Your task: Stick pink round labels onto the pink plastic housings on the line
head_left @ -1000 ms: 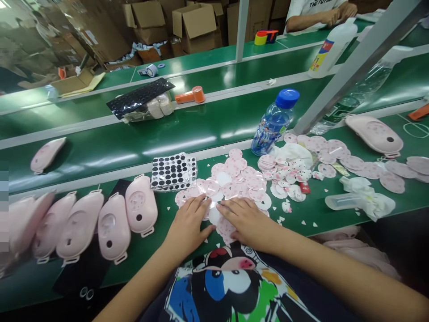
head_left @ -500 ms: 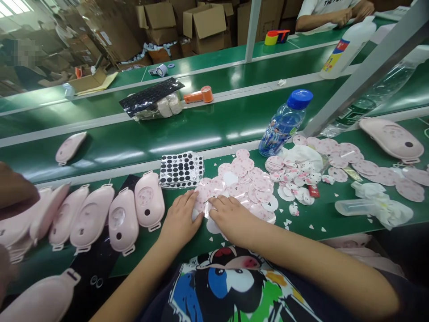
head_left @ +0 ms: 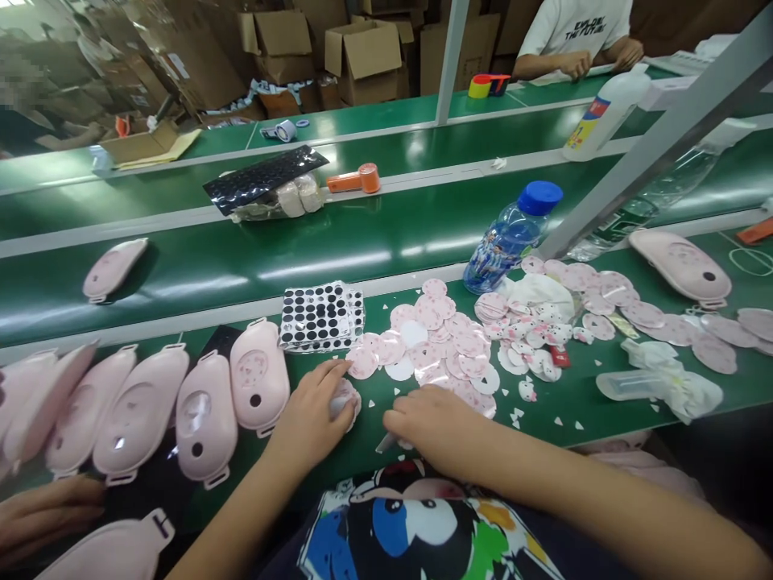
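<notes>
The left hand (head_left: 311,419) is curled, gripping a pink disc (head_left: 345,400) beside the pile of pink discs (head_left: 435,338), just right of a pink plastic shell (head_left: 259,374). The right hand (head_left: 431,423) lies open on the green bench (head_left: 543,411), holding nothing I can see. Across the line, a co-worker's white shirt (head_left: 571,28) reads "THE FUTURE".

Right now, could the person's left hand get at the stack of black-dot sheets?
Probably yes. The left hand is cupped on a curled pink disc, just in front of the black-dot sheets. Only a bare strip of green bench lies between them, so the way looks free.
</notes>
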Available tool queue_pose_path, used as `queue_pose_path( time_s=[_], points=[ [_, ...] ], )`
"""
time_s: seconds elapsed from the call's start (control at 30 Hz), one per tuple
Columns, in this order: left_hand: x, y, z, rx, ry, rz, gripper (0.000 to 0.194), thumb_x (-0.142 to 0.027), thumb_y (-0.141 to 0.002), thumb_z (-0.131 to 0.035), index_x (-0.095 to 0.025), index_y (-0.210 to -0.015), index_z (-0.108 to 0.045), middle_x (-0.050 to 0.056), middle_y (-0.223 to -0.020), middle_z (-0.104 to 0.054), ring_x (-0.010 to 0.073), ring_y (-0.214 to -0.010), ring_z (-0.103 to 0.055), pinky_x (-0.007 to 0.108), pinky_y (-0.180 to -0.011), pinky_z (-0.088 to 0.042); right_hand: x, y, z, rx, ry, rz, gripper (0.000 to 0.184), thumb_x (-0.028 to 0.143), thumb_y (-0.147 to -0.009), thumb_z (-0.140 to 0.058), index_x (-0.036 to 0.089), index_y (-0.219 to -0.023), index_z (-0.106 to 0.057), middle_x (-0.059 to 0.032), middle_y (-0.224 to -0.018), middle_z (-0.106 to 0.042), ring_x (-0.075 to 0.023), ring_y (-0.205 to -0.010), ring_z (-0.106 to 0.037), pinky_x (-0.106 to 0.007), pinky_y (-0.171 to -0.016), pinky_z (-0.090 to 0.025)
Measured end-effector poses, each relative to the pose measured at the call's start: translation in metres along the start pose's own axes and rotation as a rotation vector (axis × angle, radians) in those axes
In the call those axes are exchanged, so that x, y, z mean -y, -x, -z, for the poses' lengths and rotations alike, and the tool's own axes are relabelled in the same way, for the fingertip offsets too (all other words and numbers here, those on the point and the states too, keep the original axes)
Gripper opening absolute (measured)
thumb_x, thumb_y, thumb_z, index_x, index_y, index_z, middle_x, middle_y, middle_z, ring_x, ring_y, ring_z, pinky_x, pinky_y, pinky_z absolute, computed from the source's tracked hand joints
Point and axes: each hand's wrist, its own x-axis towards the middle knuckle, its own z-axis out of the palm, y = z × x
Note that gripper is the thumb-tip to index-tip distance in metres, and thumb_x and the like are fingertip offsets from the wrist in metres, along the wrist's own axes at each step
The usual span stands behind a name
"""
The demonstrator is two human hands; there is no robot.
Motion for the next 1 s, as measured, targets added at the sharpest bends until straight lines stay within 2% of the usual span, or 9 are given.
queue_pose_path(
  time_s=[0.07, 0.17, 0.27, 0.4, 0.53, 0.67, 0.83, 0.93, 1.0],
  points=[
    [0.0, 0.003, -0.001, 0.02, 0.0, -0.013, 0.045, -0.035, -0.088, -0.047, -0.022, -0.131, -0.049, 0.008, -0.136, -0.052, 0.0264, -0.124, -0.048, 0.045, -0.104, -0.042, -0.006, 0.014, -0.003, -0.124, -0.015, -0.089, 0.017, 0.007, -0.084, -0.05, 0.02, -0.093, -0.057, -0.0017, -0.085, -0.06, -0.0168, -0.076, -0.051, -0.032, -0.072, -0.036],
    [-0.002, 0.008, -0.005, 0.027, -0.048, -0.051, 0.046, -0.035, -0.088, -0.048, -0.021, -0.131, -0.049, 0.008, -0.138, -0.05, 0.0282, -0.126, -0.045, 0.048, -0.105, -0.041, -0.011, 0.026, -0.011, -0.251, -0.004, -0.148, 0.026, 0.006, -0.085, -0.046, 0.02, -0.104, -0.056, -0.0042, -0.102, -0.061, -0.0195, -0.097, -0.05, -0.035, -0.086, -0.034],
    [-0.005, 0.009, -0.009, 0.01, -0.085, -0.072, 0.046, -0.035, -0.088, -0.049, -0.022, -0.133, -0.047, 0.008, -0.139, -0.049, 0.0298, -0.127, -0.044, 0.052, -0.104, -0.041, -0.009, 0.024, -0.018, -0.254, -0.009, -0.093, 0.025, 0.009, -0.087, -0.046, 0.02, -0.106, -0.056, -0.0046, -0.113, -0.059, -0.0205, -0.104, -0.047, -0.035, -0.091, -0.032],
    [-0.007, 0.006, -0.013, -0.035, -0.059, -0.082, 0.043, -0.034, -0.091, -0.045, -0.021, -0.132, -0.044, 0.01, -0.142, -0.045, 0.0278, -0.128, -0.044, 0.051, -0.105, -0.04, -0.005, 0.015, -0.019, -0.234, 0.009, -0.112, 0.028, 0.008, -0.087, -0.043, 0.02, -0.108, -0.055, -0.0047, -0.099, -0.06, -0.0197, -0.093, -0.047, -0.034, -0.084, -0.033],
    [-0.005, -0.001, -0.025, -0.051, -0.069, -0.159, 0.046, -0.033, -0.092, -0.044, -0.02, -0.136, -0.04, 0.012, -0.147, -0.041, 0.029, -0.135, -0.037, 0.052, -0.108, -0.037, -0.007, 0.012, -0.014, -0.188, 0.04, -0.069, 0.019, 0.01, -0.089, -0.043, 0.02, -0.096, -0.057, -0.0041, -0.093, -0.059, -0.0191, -0.087, -0.047, -0.034, -0.08, -0.033],
    [-0.001, -0.008, -0.04, -0.075, -0.106, -0.225, 0.045, -0.03, -0.093, -0.042, -0.02, -0.137, -0.039, 0.013, -0.148, -0.04, 0.0287, -0.139, -0.032, 0.053, -0.111, -0.032, -0.014, 0.019, -0.016, -0.277, -0.009, -0.129, 0.02, 0.011, -0.088, -0.044, 0.02, -0.1, -0.058, -0.0039, -0.101, -0.061, -0.0193, -0.094, -0.047, -0.036, -0.086, -0.033],
    [-0.015, -0.02, -0.042, -0.085, -0.118, -0.267, 0.046, -0.028, -0.092, -0.042, -0.017, -0.136, -0.041, 0.014, -0.148, -0.04, 0.03, -0.139, -0.031, 0.053, -0.11, -0.033, -0.022, 0.031, -0.02, -0.362, -0.148, -0.313, 0.022, 0.009, -0.085, -0.044, 0.02, -0.097, -0.059, -0.0045, -0.102, -0.061, -0.0205, -0.1, -0.048, -0.036, -0.092, -0.035],
    [-0.032, -0.037, -0.035, -0.049, -0.058, -0.31, 0.047, -0.025, -0.091, -0.041, -0.016, -0.137, -0.04, 0.013, -0.146, -0.043, 0.0283, -0.136, -0.038, 0.05, -0.11, -0.036, -0.032, 0.038, -0.008, -0.405, -0.223, -0.508, 0.02, 0.009, -0.083, -0.045, 0.02, -0.093, -0.058, -0.0075, -0.121, -0.054, -0.0238, -0.117, -0.042, -0.041, -0.101, -0.032],
    [-0.041, -0.053, -0.031, -0.051, 0.011, -0.312, 0.045, -0.022, -0.091, -0.039, -0.016, -0.135, -0.042, 0.013, -0.144, -0.045, 0.0263, -0.133, -0.041, 0.047, -0.109, -0.037, -0.045, 0.039, 0.008, -0.37, -0.251, -0.648, 0.015, 0.013, -0.083, -0.044, 0.019, -0.089, -0.057, -0.0093, -0.137, -0.042, -0.0275, -0.129, -0.033, -0.046, -0.105, -0.029]
  ],
)
